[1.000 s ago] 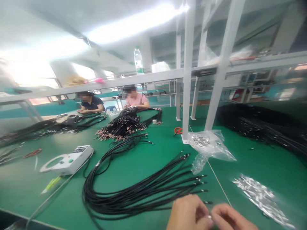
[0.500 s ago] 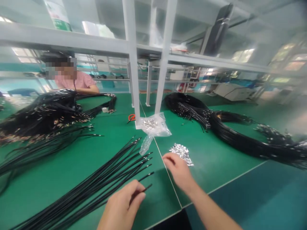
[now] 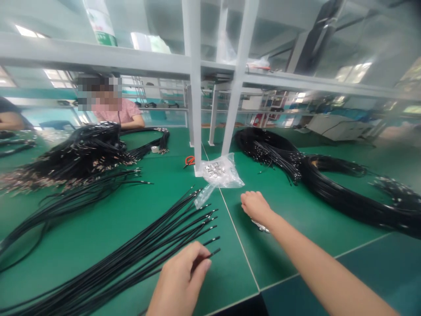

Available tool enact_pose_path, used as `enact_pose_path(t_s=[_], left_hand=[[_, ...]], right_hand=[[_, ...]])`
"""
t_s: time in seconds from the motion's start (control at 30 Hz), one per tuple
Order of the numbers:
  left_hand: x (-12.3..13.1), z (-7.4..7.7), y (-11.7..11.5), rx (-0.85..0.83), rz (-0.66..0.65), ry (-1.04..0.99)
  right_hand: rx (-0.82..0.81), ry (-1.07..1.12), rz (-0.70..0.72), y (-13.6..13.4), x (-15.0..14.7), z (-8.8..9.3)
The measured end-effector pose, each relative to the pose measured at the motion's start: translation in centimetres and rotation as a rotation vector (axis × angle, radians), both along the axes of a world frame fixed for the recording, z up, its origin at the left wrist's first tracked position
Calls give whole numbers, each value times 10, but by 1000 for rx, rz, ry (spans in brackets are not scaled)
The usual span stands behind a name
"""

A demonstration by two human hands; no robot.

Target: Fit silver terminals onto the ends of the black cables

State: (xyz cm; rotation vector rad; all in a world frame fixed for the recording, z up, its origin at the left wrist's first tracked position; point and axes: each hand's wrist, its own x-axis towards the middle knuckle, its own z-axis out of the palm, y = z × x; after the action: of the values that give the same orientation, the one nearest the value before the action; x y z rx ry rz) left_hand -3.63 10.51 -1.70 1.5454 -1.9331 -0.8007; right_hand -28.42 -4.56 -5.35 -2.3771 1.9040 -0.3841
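Head camera here: the left hand (image 3: 184,274), bottom center of the frame, has a single black cable (image 3: 215,252) pinched between thumb and fingers, with just the tip poking out past them. My guess is it's held that close to the end so the tip stays steady and easy to get at. The rest of the bundle of cables (image 3: 108,259) fans across the lower left, tips pointing toward the middle of the frame, probably so each one can be picked out without untangling.

Right hand (image 3: 258,206) is right of center, fingers curled down over a small pile of silvery metal pieces (image 3: 260,226). It hides most of the pile, and I can't tell if it's got a piece between the fingertips or not. Having the pile loose on the green bench (image 3: 230,272), in easy reach, looks like a handy way to grab singles; more bits sit in the clear plastic bag (image 3: 230,175) near the foot of the white post (image 3: 196,87), maybe as spares.

Orange-handled tool (image 3: 190,161) lies just beside that post. Upper left there's a big cable heap (image 3: 82,145) with a co-worker in pink (image 3: 131,112) behind it.
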Motion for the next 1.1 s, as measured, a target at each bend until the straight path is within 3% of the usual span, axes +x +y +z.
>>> enact_pose_path(t_s=[0.1,0.23,0.4,0.47,0.8,1.0,1.1], left_hand=[[-3,1,0,-85,4,66],[-9,0,3,-178,-7,85],[-12,-2,9,-205,34,-90],[-12,-2,11,-192,47,-134],[-9,-1,12,-130,29,-203],[-11,3,12,-64,-23,-228],[-11,5,11,-25,-44,-81]], right_hand=[[-26,-168,12,18,0,9],[32,-451,86,66,21,12],[417,-1193,167,120,57,7],[495,-1344,160,128,64,6],[616,-1459,160,130,67,11],[459,-1125,112,135,67,18],[532,-1154,129,137,71,21]])
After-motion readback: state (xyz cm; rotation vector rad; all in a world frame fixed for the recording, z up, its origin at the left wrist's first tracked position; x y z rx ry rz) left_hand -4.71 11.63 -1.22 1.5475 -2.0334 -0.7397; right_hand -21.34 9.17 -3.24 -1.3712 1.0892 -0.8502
